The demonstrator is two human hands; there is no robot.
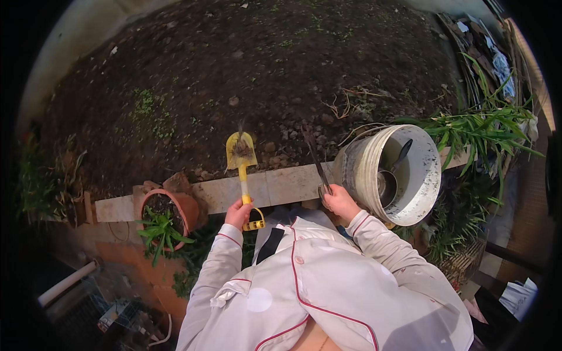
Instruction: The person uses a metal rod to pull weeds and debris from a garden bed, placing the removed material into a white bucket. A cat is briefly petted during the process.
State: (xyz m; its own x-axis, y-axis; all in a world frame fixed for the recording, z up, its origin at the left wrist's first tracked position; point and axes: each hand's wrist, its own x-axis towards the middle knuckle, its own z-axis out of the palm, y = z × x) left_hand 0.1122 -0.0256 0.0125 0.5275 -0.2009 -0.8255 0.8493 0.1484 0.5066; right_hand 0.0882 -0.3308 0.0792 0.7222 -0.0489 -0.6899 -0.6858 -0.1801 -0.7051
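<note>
My left hand grips a small yellow plastic shovel by its shaft, just above the D-shaped handle. On the shovel's blade rests a clump of dry roots and dirt. The blade is over the near edge of the dark soil bed. My right hand is closed around a long, dark, thin tool, whose far end points at the soil; its exact kind cannot be made out. Just right of that hand, a dirty white plastic bucket tilts towards me. Inside it lies a metal ladle or small pan with a black handle.
A tiled ledge borders the bed. Left stands a terracotta pot with a green plant. Long-leaved plants grow beyond the bucket. A pale pipe and wire mesh lie lower left. Sticks and scraps are piled upper right.
</note>
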